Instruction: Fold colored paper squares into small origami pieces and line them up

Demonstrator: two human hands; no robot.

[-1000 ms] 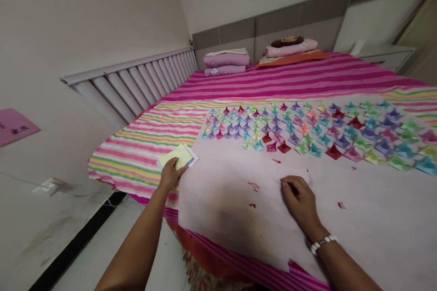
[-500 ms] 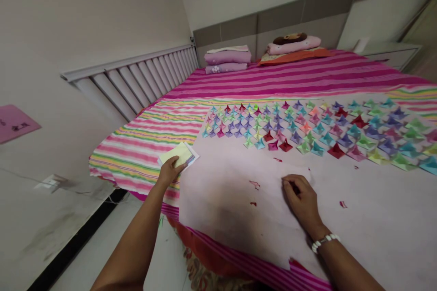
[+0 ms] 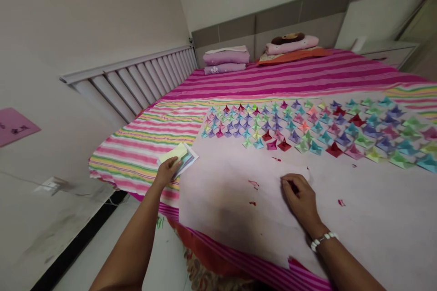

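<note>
My left hand [image 3: 166, 171] rests on a small stack of coloured paper squares [image 3: 178, 156] lying on the striped bedspread, its fingers pushing the yellow top sheet up off the stack. My right hand [image 3: 299, 201] lies knuckles-up on the pale pink sheet [image 3: 218, 200] spread over the bed, fingers curled; anything under them is hidden. Beyond it, many small folded paper shapes [image 3: 307, 129] in several colours stand in rows on the sheet. A few red paper scraps [image 3: 253, 185] lie between my hands.
The bed [image 3: 290, 77] with its pink striped cover fills the view; folded blankets [image 3: 226, 61] and a pillow [image 3: 290, 47] lie at the headboard. A slatted rail [image 3: 136, 82] runs along the left wall. Floor [image 3: 88, 254] shows below the bed's near-left corner.
My left hand's fingers have slid the yellow top sheet upward, exposing the coloured sheets beneath. My right hand has barely moved.
</note>
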